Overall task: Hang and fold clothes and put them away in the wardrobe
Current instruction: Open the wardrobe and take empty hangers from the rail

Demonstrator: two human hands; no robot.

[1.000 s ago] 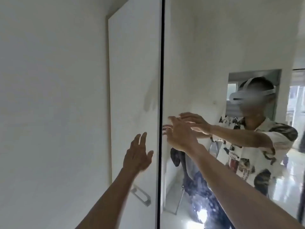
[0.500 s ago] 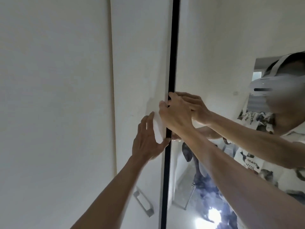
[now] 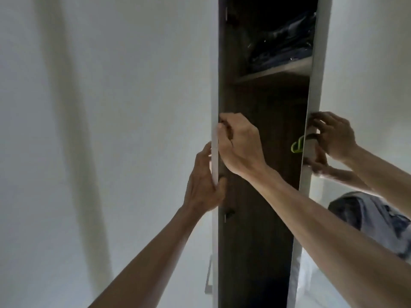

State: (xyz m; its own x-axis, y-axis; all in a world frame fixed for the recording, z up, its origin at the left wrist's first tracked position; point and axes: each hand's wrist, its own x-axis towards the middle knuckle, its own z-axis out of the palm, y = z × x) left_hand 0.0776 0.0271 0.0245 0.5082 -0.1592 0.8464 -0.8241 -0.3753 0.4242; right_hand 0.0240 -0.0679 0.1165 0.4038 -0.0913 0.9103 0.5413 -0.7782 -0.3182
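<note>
The wardrobe stands open by a narrow gap that shows its dark inside (image 3: 262,196). Both hands hold the edge of the white left door (image 3: 155,130). My left hand (image 3: 204,183) grips that edge lower down, thumb on the inner side. Just above it, my right hand (image 3: 240,143) curls its fingers round the same edge. Folded dark clothes (image 3: 282,45) lie on a wooden shelf (image 3: 273,73) high inside. A green hanger (image 3: 298,146) shows at the right of the gap.
The mirrored right door (image 3: 367,63) reflects my hands and a patterned shirt. Its pale edge (image 3: 311,107) bounds the gap. A metal handle (image 3: 209,278) sits low on the left door. Below the shelf the inside is too dark to make out.
The doors were together; now a gap stands open between them and the inside shows. Both hands moved onto the left door's edge. The view has come closer.
</note>
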